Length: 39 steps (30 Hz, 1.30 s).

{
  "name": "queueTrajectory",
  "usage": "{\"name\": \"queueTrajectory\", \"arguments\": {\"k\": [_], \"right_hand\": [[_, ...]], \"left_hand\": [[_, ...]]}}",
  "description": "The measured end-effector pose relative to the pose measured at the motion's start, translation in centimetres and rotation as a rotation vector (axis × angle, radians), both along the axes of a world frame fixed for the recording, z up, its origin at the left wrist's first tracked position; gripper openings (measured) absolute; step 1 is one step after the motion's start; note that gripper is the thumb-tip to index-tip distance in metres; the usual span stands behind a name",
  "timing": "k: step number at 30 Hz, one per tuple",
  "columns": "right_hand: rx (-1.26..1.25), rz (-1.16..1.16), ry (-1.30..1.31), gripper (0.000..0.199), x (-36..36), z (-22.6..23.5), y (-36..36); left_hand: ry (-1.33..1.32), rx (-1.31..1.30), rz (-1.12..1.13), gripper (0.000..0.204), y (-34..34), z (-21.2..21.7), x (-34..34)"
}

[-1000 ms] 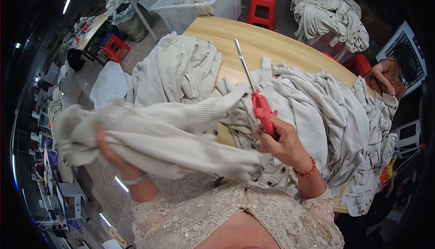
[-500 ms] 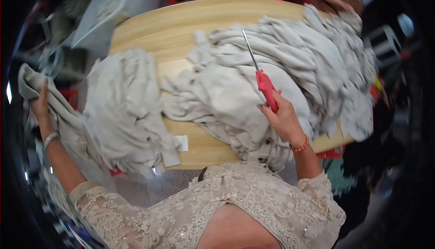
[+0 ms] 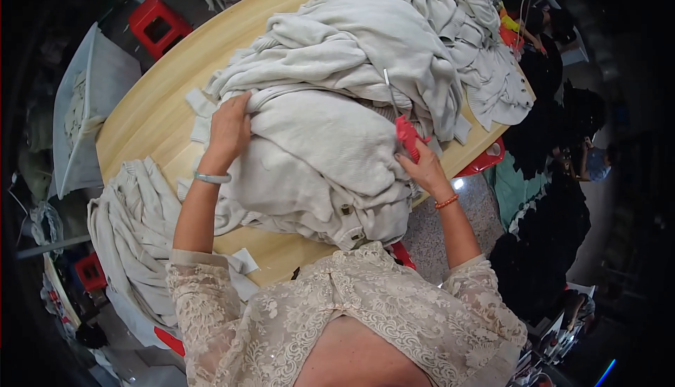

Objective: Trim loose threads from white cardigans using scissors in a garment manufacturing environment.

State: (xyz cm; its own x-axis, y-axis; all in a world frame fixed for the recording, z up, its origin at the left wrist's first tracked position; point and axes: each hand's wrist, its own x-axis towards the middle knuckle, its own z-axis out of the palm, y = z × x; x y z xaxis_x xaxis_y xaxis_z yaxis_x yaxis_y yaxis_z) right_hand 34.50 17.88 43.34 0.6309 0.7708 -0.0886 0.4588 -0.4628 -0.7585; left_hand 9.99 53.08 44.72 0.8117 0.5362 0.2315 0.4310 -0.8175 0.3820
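grey garment pile point(image 3: 330, 141) under left hand point(image 3: 228, 130), spread flat; right hand point(image 3: 422, 169) grips one red-handled tool point(image 3: 406, 137).

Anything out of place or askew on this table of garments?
One pale garment droops over the round table edge at the person's left. Otherwise nothing odd: left hand presses the pile, right hand holds a red-handled tool.
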Motion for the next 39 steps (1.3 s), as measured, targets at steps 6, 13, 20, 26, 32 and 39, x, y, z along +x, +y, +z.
{"name": "queueTrajectory", "arguments": {"k": [6,13,20,26,32,39], "right_hand": [[0.045,0.042,0.051,0.024,0.4,0.0,-0.6],[-0.246,0.507,0.418,0.021,1.4,9.5,-6.7],[-0.127,0.365,0.037,0.032,-0.4,8.2,-3.8],[0.067,0.746,-0.256,0.043,-6.4,4.7,-0.5],[0.18,0.708,-0.232,0.02,-10.6,3.5,1.7],[0.329,0.171,0.455,0.011,-4.5,8.0,-2.7]], "left_hand": [[-0.103,-0.049,0.084,0.029,0.9,0.0,0.0],[-0.111,-0.161,-0.078,0.021,-5.3,11.0,-10.0],[0.043,-0.229,0.238,0.036,-9.6,5.4,-15.4],[-0.168,-0.364,0.312,0.037,-8.7,5.0,-14.4],[-0.167,-0.39,0.313,0.031,-7.3,6.5,-13.5],[0.047,0.112,0.131,0.029,-3.4,8.4,-10.4]]}}
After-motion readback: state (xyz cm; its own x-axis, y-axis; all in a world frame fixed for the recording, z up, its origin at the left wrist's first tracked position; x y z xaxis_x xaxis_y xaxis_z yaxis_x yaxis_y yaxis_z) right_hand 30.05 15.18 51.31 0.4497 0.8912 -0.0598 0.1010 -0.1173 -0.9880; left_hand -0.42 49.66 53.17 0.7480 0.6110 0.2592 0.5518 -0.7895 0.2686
